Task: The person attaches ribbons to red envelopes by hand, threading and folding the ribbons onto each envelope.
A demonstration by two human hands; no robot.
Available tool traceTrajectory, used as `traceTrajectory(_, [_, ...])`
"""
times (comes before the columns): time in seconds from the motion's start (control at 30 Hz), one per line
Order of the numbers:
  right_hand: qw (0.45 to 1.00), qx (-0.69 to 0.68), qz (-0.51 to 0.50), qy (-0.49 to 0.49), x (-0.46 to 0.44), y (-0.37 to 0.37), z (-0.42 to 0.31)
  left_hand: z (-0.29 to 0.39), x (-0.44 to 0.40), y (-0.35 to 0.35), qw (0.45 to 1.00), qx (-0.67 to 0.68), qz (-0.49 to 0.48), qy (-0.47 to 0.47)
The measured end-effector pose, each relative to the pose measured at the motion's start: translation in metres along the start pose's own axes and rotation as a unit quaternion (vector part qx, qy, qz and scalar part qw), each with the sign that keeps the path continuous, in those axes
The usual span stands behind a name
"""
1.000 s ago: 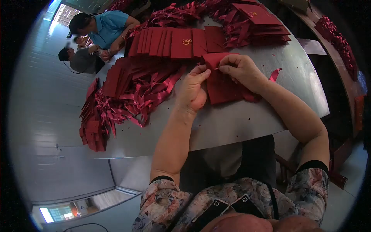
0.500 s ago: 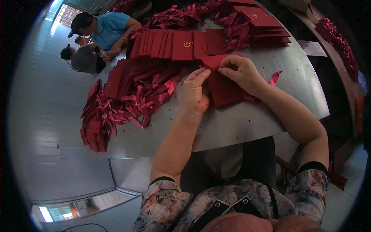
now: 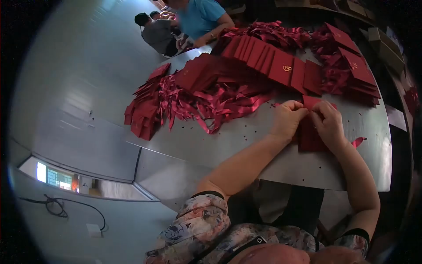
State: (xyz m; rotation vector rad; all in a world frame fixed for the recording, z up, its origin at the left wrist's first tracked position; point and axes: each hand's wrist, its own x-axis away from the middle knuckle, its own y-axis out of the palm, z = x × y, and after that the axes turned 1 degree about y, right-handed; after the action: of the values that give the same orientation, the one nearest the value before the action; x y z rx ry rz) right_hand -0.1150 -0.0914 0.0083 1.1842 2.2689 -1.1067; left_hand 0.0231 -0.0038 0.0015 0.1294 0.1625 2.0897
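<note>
A dark red card sleeve or bag (image 3: 311, 137) lies on the metal table (image 3: 281, 163), its upper flap raised between my hands. My left hand (image 3: 290, 116) is closed at the flap's left side, thumb and forefinger pinched on it. Close beside it, my right hand (image 3: 327, 123) has its fingers bent and pinched at the same fold. What exactly sits between the fingertips is too small to make out. A red ribbon end (image 3: 358, 141) pokes out to the right of my right wrist.
Beyond my hands stands a row of red bags (image 3: 263, 57), one with a gold emblem. Ribbons (image 3: 215, 103) spread at the left, and more bags (image 3: 358, 70) are stacked back right. A person in blue (image 3: 198, 20) is at the far edge; others sit beyond.
The whole view has swung, shifting the table and piles rightward. Both hands still pinch the red piece, and my fingertips have come closer together at the flap.
</note>
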Motion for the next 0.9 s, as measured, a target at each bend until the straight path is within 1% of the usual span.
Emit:
traceTrajectory(0.03, [1.000,0.001,-0.011,0.024,0.001,-0.002,0.000,0.001,0.000,0.002,1.000,0.023,-0.012,-0.005])
traceTrajectory(0.07, [1.000,0.001,-0.014,0.019,0.001,-0.004,0.001,0.000,-0.001,0.004,1.000,0.026,-0.008,-0.001])
traceTrajectory(0.13, [0.993,-0.047,-0.046,0.102,0.001,-0.005,0.003,-0.003,-0.003,0.003,0.991,0.110,-0.044,-0.055])
traceTrajectory(0.17, [0.993,-0.048,-0.049,0.100,0.001,-0.004,0.003,-0.004,-0.004,0.001,0.992,0.111,-0.041,-0.054])
traceTrajectory(0.23, [0.997,-0.024,-0.041,0.058,0.000,-0.003,0.001,0.000,-0.005,-0.001,0.979,0.154,-0.061,-0.119])
traceTrajectory(0.27, [0.997,-0.025,-0.042,0.057,0.000,-0.003,0.000,0.001,-0.004,-0.001,0.979,0.155,-0.059,-0.118])
traceTrajectory(0.33, [0.995,0.077,-0.057,0.000,0.001,-0.001,-0.002,0.002,-0.001,-0.001,0.992,0.088,-0.050,-0.074])
traceTrajectory(0.37, [0.995,0.078,-0.057,-0.002,0.002,0.000,0.000,0.002,0.000,0.000,0.992,0.089,-0.049,-0.072])
traceTrajectory(0.43, [0.997,0.055,-0.045,0.000,0.003,0.003,0.004,0.000,0.001,0.001,0.997,0.048,-0.052,-0.021])
traceTrajectory(0.47, [0.997,0.055,-0.046,-0.001,0.004,0.003,0.004,-0.002,0.000,0.001,0.997,0.048,-0.051,-0.020])
traceTrajectory(0.53, [0.989,0.133,-0.037,-0.047,0.007,0.003,0.003,-0.007,-0.004,-0.001,0.984,0.144,-0.069,-0.082])
traceTrajectory(0.57, [0.989,0.133,-0.038,-0.048,0.007,0.003,0.002,-0.009,-0.005,-0.002,0.984,0.145,-0.068,-0.082])
traceTrajectory(0.63, [0.971,0.206,-0.082,-0.084,0.008,0.001,-0.001,-0.005,-0.002,-0.002,0.994,0.074,-0.076,-0.015])
traceTrajectory(0.67, [0.971,0.207,-0.082,-0.084,0.008,0.001,-0.001,-0.003,-0.001,-0.001,0.994,0.075,-0.077,-0.015])
traceTrajectory(0.7, [0.967,0.226,-0.068,-0.091,0.008,0.002,-0.002,-0.001,0.001,0.000,0.995,-0.038,-0.047,0.074])
traceTrajectory(0.73, [0.963,0.245,-0.056,-0.099,0.008,0.002,-0.004,0.001,0.003,0.001,0.975,-0.150,-0.017,0.161])
traceTrajectory(0.77, [0.963,0.245,-0.057,-0.100,0.008,0.001,-0.007,0.003,0.004,0.002,0.975,-0.149,-0.016,0.161])
traceTrajectory(0.83, [0.948,0.288,-0.075,-0.114,0.010,0.000,-0.014,0.004,0.005,0.004,0.923,-0.284,0.025,0.260])
traceTrajectory(0.87, [0.947,0.289,-0.077,-0.113,0.008,0.002,-0.017,0.004,0.005,0.002,0.923,-0.282,0.024,0.259])
traceTrajectory(0.9, [0.945,0.296,-0.078,-0.120,0.007,0.003,-0.019,0.005,0.005,0.001,0.909,-0.297,0.045,0.288])
